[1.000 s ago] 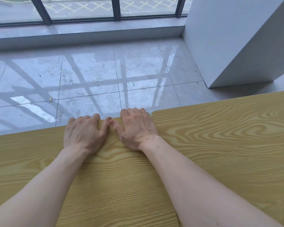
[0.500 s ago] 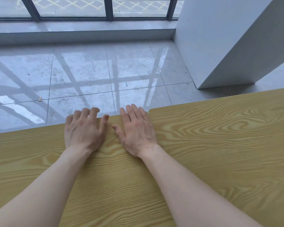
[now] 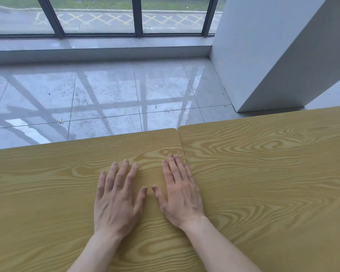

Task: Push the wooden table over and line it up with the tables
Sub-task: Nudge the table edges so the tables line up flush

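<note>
Wooden table [image 3: 47,193]: its top fills the near left of the view, its right edge butted against the neighbouring table [image 3: 273,173] along a thin seam [image 3: 182,150].
Far edges: at the seam both rounded corners meet almost level; the wooden table's far edge looks, if anything, a shade nearer the person than its neighbour's.
Left hand [image 3: 117,201]: flat on the wooden table just left of the seam, fingers straight and spread, gripping nothing.
Right hand [image 3: 180,195]: flat beside the left hand, thumbs near each other but apart, fingers straight; its outer fingers lie at the seam or just over it, nothing grasped.
Step in hand: by my reckoning the push is as good as done, and this is the checking of alignment.
Next move: I'd judge a small nudge at most, palms pressing down and away from the person to bring the far edges flush.
Beyond the seam: glossy tiled floor [image 3: 106,99], a white pillar [image 3: 263,55] to the right, a window [image 3: 98,14] behind.
</note>
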The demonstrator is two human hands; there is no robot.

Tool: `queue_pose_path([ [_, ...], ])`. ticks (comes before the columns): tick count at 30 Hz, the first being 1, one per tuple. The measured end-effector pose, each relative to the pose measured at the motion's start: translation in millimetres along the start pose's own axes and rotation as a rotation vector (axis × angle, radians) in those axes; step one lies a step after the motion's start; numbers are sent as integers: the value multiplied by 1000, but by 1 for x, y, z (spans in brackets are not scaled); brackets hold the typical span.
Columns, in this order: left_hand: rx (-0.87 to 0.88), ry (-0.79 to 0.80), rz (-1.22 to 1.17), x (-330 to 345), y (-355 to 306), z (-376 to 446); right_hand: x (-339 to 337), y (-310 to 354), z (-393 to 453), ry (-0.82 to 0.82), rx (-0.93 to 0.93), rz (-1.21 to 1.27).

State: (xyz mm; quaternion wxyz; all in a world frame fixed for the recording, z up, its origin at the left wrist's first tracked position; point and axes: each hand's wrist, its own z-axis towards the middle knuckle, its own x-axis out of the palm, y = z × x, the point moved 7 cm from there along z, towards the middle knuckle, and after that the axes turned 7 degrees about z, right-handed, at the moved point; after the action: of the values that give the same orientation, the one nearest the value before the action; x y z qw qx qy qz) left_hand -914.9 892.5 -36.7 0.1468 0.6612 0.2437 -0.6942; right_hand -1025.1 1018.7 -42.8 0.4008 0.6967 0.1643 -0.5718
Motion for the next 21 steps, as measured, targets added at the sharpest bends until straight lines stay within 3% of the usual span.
queue_pose_path([
  [21, -38, 8, -15, 7, -3, -6, 0, -4, -5, -11, 6, -15],
])
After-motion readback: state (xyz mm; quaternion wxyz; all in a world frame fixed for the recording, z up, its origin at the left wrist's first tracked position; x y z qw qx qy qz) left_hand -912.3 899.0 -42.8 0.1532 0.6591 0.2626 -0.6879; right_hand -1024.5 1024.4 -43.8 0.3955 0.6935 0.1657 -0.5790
